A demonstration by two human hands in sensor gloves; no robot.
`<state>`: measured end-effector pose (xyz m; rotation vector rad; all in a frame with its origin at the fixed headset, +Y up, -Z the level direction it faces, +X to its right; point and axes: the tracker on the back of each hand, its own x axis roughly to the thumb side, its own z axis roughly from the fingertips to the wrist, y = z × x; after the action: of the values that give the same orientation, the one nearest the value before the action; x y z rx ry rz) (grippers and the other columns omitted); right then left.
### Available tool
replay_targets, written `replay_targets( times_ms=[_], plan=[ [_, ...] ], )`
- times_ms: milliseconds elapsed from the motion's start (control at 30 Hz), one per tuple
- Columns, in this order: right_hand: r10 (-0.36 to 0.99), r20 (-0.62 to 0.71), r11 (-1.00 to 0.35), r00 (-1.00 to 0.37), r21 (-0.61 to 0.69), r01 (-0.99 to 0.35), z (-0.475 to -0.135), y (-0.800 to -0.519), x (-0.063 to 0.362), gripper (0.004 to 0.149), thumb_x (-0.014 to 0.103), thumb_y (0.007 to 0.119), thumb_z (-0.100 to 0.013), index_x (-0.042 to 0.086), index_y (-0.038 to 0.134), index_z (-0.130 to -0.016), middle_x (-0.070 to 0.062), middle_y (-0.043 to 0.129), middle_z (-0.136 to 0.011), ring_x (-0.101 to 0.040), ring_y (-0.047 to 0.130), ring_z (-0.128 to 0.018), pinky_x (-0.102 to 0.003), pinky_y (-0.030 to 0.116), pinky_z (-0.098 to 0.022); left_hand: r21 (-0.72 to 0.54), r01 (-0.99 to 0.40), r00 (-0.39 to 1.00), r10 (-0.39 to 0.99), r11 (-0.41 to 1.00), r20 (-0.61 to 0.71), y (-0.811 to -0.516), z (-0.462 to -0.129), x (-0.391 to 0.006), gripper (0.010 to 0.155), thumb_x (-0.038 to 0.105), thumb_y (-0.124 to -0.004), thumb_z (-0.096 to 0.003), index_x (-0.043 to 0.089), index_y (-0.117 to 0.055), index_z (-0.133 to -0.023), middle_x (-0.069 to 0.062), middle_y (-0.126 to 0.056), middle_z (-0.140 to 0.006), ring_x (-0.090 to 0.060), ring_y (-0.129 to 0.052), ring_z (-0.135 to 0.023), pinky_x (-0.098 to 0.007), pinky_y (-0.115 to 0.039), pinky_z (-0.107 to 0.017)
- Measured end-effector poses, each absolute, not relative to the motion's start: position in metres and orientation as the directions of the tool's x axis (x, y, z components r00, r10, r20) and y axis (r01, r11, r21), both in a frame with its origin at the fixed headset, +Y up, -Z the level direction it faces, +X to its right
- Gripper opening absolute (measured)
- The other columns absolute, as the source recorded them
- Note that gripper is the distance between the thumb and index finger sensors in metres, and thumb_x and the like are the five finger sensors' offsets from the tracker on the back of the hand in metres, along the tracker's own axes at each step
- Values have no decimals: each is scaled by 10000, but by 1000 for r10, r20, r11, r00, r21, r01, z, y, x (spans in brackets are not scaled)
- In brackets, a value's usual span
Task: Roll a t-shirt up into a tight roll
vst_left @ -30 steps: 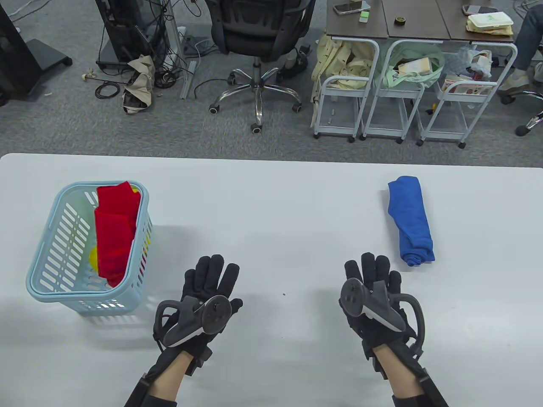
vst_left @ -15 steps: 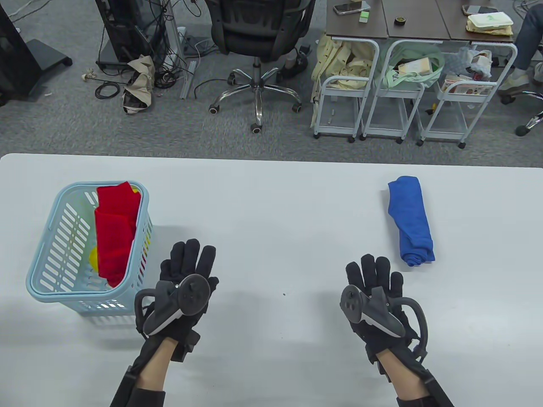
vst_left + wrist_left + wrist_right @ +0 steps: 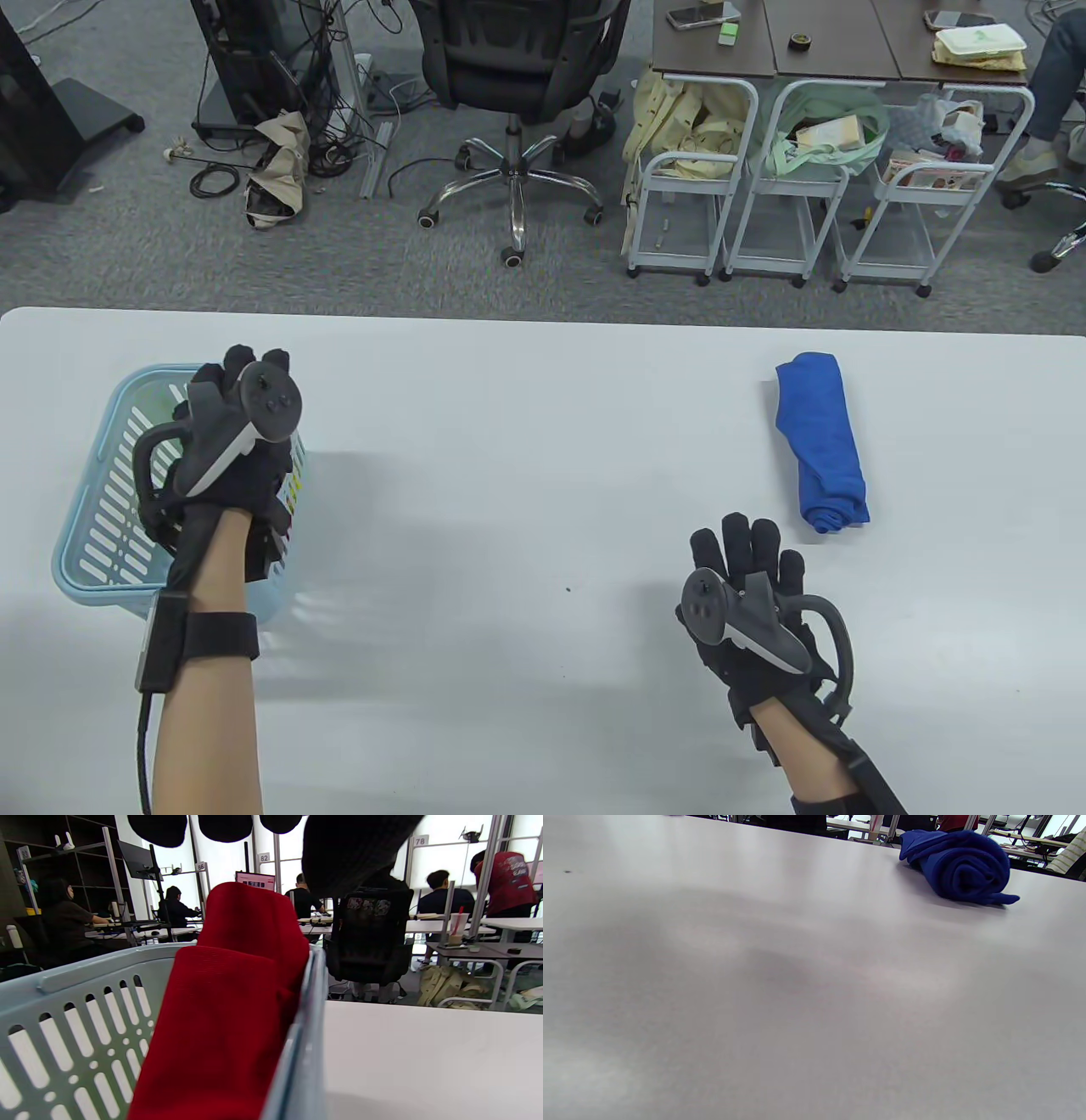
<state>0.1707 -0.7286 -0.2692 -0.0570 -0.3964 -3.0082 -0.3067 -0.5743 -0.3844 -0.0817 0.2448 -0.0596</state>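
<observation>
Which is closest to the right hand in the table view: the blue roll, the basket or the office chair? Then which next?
From the right hand:
1. Blue roll, just beyond it, slightly right.
2. Basket, far left on the table.
3. Office chair, on the floor past the table.

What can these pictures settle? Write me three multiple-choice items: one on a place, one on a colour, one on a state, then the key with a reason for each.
1. Where is the left hand?
A. over the light blue basket
B. on the blue roll
C. flat at the table's middle

2. What colour is the garment in the basket?
A. green
B. red
C. white

3. In what state is the blue t-shirt?
A. spread flat
B. hanging over the table's edge
C. rolled up, lying on the white table

Key: 1 A, the table view shows the hand above the basket. 2 B, the left wrist view shows red cloth against the basket wall. 3 C, the right wrist view shows its spiral end; the right hand is apart from it.
</observation>
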Motion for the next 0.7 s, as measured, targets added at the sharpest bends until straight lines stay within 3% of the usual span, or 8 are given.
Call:
replay_targets(
  times_ms=[133,300,400,500,633,700],
  plan=[
    [-93,64,-951,-994,291,108,-271,-733,168,802,567,506,-597,226,9,-1125,-152,-113,-1122,-465,-109,-1025,-628,95,-706,-143,13,956,-54,990,-287,-579,-396,-332,855,304,-802,-518,378,-230,-1149,-23,-273,-1272,-383,-454,-1159,-580,-562,-790],
    [-84,66,-950,-994,297,100,-272,-732,167,784,567,508,-595,228,53,-1136,-153,-98,-1127,-467,-98,-1029,-629,107,-709,-210,32,953,-93,977,-289,-594,-404,-349,1019,478,-845,-478,364,-65,-1125,-45,-224,-1275,-393,-456,-1154,-556,-590,-784],
    [-81,76,-945,-994,310,101,-272,-734,166,779,564,514,-594,229,74,-1143,-153,-90,-1131,-468,-88,-1032,-628,113,-711,-286,10,957,-92,958,-276,-607,-410,-354,1060,500,-853,-468,368,-21,-1112,-74,-177,-1272,-403,-448,-1148,-554,-596,-782],
    [-79,83,-936,-993,337,103,-272,-736,167,776,565,514,-594,227,85,-1146,-157,-79,-1134,-472,-73,-1036,-628,127,-715,-319,-16,954,-81,947,-288,-618,-414,-359,1122,514,-855,-465,356,81,-1064,-130,-133,-1256,-328,-559,-1052,-432,-689,-702],
    [-57,78,-936,-995,344,80,-273,-736,169,773,565,515,-593,224,99,-1149,-160,-55,-1142,-481,-31,-1049,-628,169,-725,-269,10,948,-94,963,-303,-618,-415,-361,1115,518,-867,-453,367,41,-1081,-37,-518,-1195,-242,-763,-888,-389,-745,-645],
    [-56,79,-935,-995,345,80,-273,-736,169,772,565,515,-593,224,104,-1150,-162,-45,-1146,-482,-21,-1052,-629,174,-725,-250,5,949,-83,968,-305,-618,-414,-361,1033,504,-877,-450,390,-109,-1132,-16,-669,-1101,-203,-830,-814,-386,-770,-623]
  ],
)
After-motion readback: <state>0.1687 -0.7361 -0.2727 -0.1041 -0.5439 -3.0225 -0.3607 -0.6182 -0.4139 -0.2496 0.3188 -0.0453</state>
